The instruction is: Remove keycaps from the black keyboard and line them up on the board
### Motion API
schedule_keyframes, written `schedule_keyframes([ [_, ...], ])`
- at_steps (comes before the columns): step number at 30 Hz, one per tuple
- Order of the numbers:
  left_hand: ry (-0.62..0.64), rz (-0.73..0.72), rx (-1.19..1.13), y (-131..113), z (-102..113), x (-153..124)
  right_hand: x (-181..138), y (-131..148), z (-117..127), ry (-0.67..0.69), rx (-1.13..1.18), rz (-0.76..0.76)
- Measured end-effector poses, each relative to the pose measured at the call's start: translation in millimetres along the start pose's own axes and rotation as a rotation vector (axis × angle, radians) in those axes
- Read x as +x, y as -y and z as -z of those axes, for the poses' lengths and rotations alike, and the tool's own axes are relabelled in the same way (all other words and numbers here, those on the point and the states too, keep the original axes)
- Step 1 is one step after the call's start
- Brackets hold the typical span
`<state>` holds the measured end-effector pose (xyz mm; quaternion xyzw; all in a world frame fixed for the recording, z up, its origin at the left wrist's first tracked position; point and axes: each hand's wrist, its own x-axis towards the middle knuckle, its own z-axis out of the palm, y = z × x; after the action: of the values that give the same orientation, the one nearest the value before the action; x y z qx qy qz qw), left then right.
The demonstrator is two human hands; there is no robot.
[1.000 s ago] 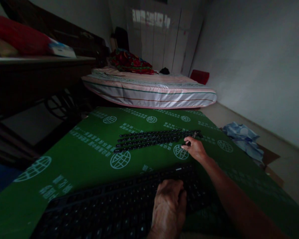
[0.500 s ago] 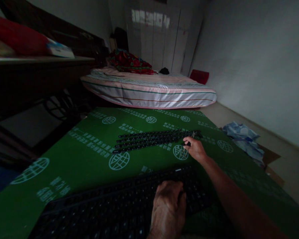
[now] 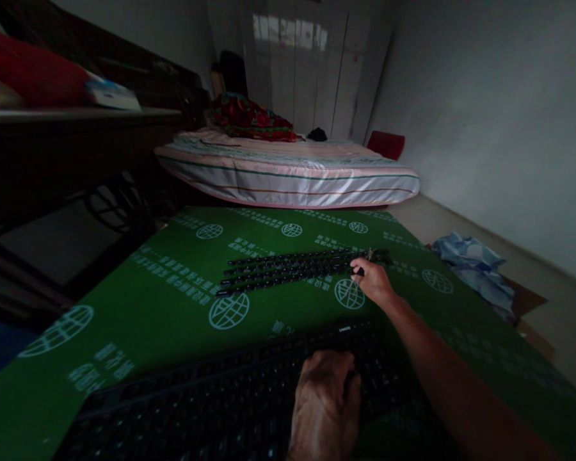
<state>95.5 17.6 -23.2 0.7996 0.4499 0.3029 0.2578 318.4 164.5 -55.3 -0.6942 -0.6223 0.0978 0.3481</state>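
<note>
The fingers of the right hand (image 3: 372, 280) pinch one small black piece (image 3: 358, 271) between thumb and forefinger, at the right part of the rows (image 3: 278, 271) of small black keys. I count four rows at their left ends; the single keys are too small to count. The fingers of the left hand (image 3: 324, 397) curl down onto the one keyboard (image 3: 196, 403), their tips hidden, so I cannot tell whether they press together or grip anything.

The keyboard is black, long and slanted, its right end farther off, with pale specks over its face and one small white label near its far edge. It lies around the left hand, mostly from seven to ten o'clock. From that hand, the rows are at eleven, the right hand at one.

Seven printed globes show on the green table (image 3: 148, 320). One bed (image 3: 288, 176) stands at twelve o'clock; crumpled blue cloth (image 3: 475, 266) lies at two.
</note>
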Motion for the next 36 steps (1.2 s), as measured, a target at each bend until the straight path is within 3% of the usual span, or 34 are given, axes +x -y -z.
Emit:
schedule_keyframes([
  [36,-0.014,0.0,0.015,-4.9,2.9,1.6,6.5,1.7,-0.5,-0.003,0.025,0.012],
])
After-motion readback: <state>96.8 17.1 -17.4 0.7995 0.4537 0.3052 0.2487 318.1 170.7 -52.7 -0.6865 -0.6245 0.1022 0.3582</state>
